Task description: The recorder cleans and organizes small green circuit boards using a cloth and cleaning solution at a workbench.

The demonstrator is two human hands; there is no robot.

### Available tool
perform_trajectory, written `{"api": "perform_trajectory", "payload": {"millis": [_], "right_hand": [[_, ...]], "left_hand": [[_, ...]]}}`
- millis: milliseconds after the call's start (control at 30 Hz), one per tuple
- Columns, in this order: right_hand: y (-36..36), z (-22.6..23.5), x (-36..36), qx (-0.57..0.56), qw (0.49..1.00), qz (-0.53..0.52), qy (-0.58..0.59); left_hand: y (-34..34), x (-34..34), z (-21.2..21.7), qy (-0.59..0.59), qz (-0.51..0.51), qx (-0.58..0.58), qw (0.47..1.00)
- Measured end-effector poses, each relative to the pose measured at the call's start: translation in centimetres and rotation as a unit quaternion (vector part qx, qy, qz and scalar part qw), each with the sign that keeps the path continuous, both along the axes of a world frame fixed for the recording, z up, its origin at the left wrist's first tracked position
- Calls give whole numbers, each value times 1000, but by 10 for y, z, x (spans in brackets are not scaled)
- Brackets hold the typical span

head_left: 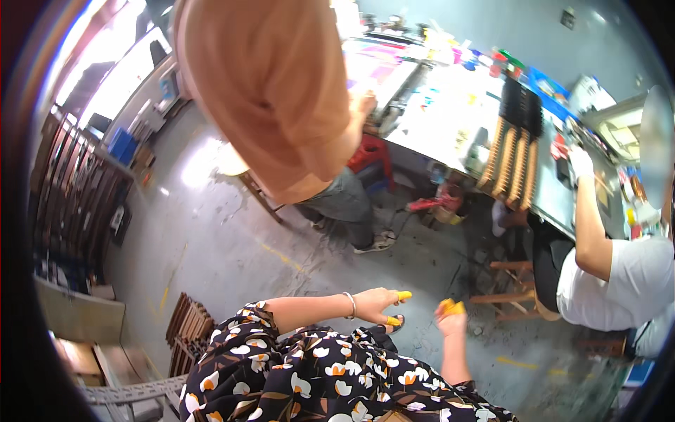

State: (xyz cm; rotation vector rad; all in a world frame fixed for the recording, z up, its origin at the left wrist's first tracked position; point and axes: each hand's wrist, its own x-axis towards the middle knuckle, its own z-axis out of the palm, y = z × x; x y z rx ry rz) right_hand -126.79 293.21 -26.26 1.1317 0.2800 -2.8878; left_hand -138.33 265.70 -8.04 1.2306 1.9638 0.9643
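My left hand (pixel 380 304) reaches forward above the floor, a silver bangle (pixel 350 305) on its wrist. Its fingers are apart, with yellow finger covers (pixel 403 296) on the tips, and I see nothing in it. Farther right, my right hand (pixel 451 321) is raised with its fingers curled in. Yellow covers (pixel 453 307) show on those fingertips too. Whether anything lies inside that hand is hidden. Both hands are apart from the tables and touch nothing that I can see.
A person in a tan top (pixel 271 91) stands ahead at a worktable (pixel 439 116). Brush-like strips with wooden edges (pixel 513 151) lie on it. At right, a person in white (pixel 612 281) sits near a wooden stool (pixel 510 292). Stacked frames (pixel 81 190) line the left.
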Motion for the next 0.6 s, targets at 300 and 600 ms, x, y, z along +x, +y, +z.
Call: {"api": "perform_trajectory", "payload": {"millis": [300, 600], "right_hand": [[-337, 32, -79, 189, 841, 504, -60], [-529, 45, -195, 479, 537, 694, -13]], "left_hand": [[-299, 36, 0, 77, 176, -18, 981], [-620, 92, -28, 40, 693, 75, 716]]}}
